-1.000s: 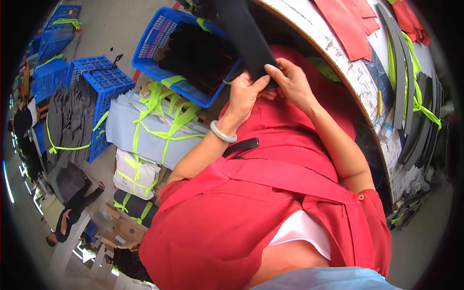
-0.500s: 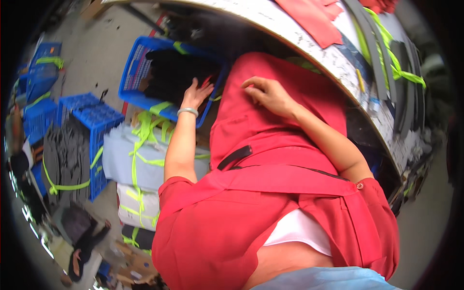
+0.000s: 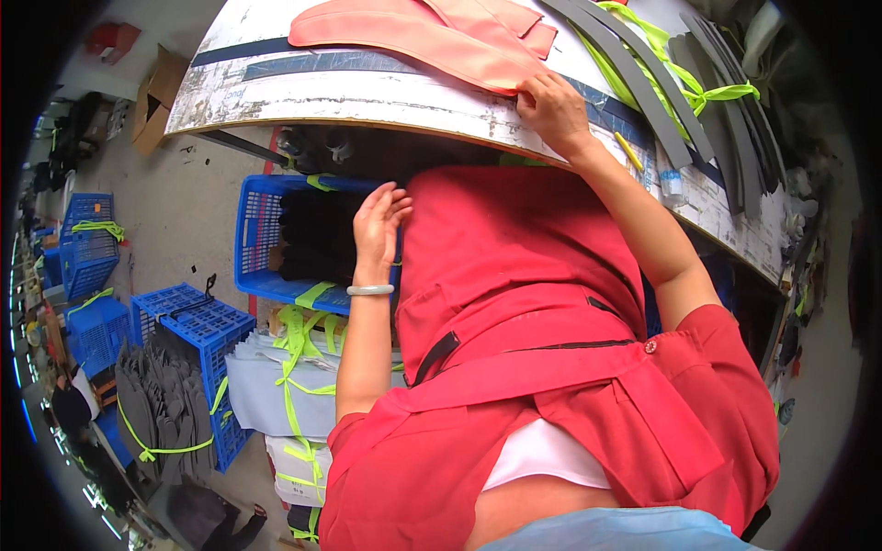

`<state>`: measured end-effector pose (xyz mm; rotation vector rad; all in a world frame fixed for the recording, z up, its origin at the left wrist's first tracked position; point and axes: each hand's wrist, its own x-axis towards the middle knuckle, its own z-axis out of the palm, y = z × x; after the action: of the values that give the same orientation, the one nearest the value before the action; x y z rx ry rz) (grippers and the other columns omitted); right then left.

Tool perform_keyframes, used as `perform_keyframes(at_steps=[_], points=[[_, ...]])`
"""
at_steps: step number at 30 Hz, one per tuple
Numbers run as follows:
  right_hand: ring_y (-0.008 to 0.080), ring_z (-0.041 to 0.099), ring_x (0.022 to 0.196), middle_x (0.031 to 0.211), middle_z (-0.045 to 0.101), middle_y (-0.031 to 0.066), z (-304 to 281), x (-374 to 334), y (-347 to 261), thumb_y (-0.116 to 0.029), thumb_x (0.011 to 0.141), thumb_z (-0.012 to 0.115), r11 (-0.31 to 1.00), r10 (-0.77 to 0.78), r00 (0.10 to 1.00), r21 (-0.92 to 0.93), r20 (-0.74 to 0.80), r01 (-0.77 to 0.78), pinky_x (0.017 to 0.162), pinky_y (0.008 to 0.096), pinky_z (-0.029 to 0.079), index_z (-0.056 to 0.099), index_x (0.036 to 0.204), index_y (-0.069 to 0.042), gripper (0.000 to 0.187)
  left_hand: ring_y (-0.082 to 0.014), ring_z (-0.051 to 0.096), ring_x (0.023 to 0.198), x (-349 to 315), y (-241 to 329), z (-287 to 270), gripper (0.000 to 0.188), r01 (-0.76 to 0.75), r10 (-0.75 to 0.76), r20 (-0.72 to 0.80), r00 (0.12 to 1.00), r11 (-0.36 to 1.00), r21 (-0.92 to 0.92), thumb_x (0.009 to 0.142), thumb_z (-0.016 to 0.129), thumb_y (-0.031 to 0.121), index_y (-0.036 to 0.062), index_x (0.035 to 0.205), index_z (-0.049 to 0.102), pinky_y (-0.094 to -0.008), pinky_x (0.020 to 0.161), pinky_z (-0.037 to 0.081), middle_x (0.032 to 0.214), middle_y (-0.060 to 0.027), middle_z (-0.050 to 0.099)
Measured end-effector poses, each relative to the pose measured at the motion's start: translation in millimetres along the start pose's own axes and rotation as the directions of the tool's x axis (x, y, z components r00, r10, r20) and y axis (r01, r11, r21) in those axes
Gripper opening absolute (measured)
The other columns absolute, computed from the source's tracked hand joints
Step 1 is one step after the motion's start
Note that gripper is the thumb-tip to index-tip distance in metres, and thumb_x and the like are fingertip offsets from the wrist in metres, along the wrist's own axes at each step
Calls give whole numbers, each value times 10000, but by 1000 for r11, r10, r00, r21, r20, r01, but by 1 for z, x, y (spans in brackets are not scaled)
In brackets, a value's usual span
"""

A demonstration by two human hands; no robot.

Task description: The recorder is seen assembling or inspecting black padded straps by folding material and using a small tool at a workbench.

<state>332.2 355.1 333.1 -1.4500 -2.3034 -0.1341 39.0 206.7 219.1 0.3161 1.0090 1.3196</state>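
On the worktable (image 3: 276, 101) lies a coral-red piece of fabric (image 3: 386, 32), long and curved at one end. My right hand (image 3: 556, 110) grips its near edge between thumb and fingers. My left hand (image 3: 377, 225) is raised over the right end of a blue plastic crate (image 3: 241, 230), its fingers extended and slightly bent, holding nothing I can see. A pale bangle (image 3: 369, 290) circles that wrist. Inside the crate sits a stack of black fabric pieces (image 3: 312, 234), partly covered by this hand. Red cloth (image 3: 514, 230) drapes over my lap.
Grey strips (image 3: 634, 73) and neon-yellow ties (image 3: 726, 93) lie at the table's right, near a yellow pen-like tool (image 3: 628, 151) and a small clear bottle (image 3: 672, 184). At left stand tied bundles of light-grey fabric (image 3: 276, 386) and more blue crates (image 3: 197, 317). A cardboard box (image 3: 158, 101) is farther back.
My left hand has come up out of the crate, where its fingers reached in. The right hand has moved from above my lap to the table and taken hold of the coral fabric.
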Motion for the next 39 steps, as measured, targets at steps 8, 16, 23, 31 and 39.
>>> perform_keyframes(at_steps=[8,16,23,31,39], points=[[284,575,1080,1105,634,92,-76,-81,-73,-194,813,675,963,-86,984,239,-154,121,936,362,412,622,1052,-87,267,-169,648,941,-11,-5,156,258,163,-99,380,920,977,-140,992,524,174,-10,1169,564,-341,821,555,1100,-96,633],[162,589,928,986,627,99,-119,-156,28,-163,838,664,534,189,773,597,605,-598,831,309,475,507,1292,-60,491,-254,601,1062,40,7,134,334,257,-78,477,876,911,-323,995,501,284,12,1177,564,-406,968,479,1156,-129,625],[231,580,1054,1197,591,105,-156,-157,115,-280,780,739,871,406,886,198,223,-449,902,334,463,535,1317,-116,597,-300,533,1195,95,59,100,351,-149,158,164,974,986,-69,1019,423,228,0,1275,502,-458,1049,425,1268,-170,564],[261,546,1153,1260,549,108,-133,-111,132,-232,771,735,818,514,850,364,-114,-445,1009,350,405,543,1301,-151,570,-266,575,1125,95,56,106,277,-85,96,66,993,985,-152,999,479,158,-27,1201,521,-417,1020,456,1171,-153,598],[316,514,1164,1256,510,131,-151,-176,20,-148,691,759,852,198,867,358,456,-383,1023,389,399,508,1325,-157,682,-288,541,1158,91,62,117,408,-106,150,175,973,966,-234,1046,334,274,-44,1255,481,-435,1036,421,1248,-172,554]])
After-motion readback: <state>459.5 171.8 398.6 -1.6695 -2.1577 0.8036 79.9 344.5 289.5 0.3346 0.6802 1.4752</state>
